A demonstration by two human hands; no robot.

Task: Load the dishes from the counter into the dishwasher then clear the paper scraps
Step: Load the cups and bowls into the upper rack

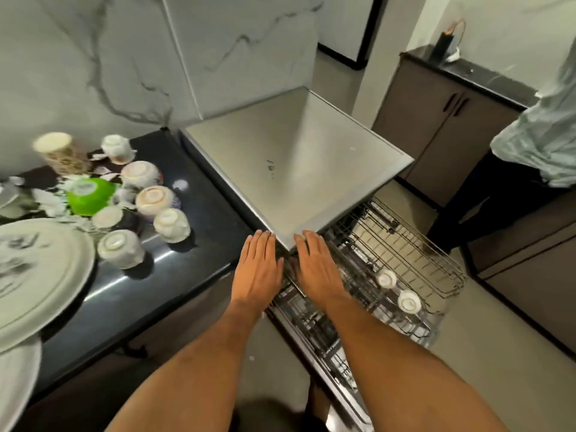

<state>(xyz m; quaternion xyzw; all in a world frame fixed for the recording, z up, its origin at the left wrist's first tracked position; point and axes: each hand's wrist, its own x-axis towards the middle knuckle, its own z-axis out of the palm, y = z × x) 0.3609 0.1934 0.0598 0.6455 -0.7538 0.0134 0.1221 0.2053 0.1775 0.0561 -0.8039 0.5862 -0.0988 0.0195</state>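
Here both hands are lying flat with fingers straight, gripping nothing; the left hand (258,269) is reaching to the near corner of the steel dishwasher top (299,163), its fingertips at the edge beside the worktop (187,213); the right hand (314,269) is resting its fingertips on that same corner, above the pulled-out rack (414,254); two white cups (386,278) are sitting upside down in the rack, near each other, at its front right part; on the dark worktop to the left, a cluster of upturned cups (171,225) is standing close together around a green bowl (90,196); white paper scraps (46,201) are lying scattered among and behind them; a patterned tumbler (59,152) is standing at the back by the marble wall; a large plate (34,275) is lying at the left edge, blurred, with another plate (15,378) partly showing below it; at the far right a second person (536,145) in a pale shirt is standing by brown cabinets (442,126).
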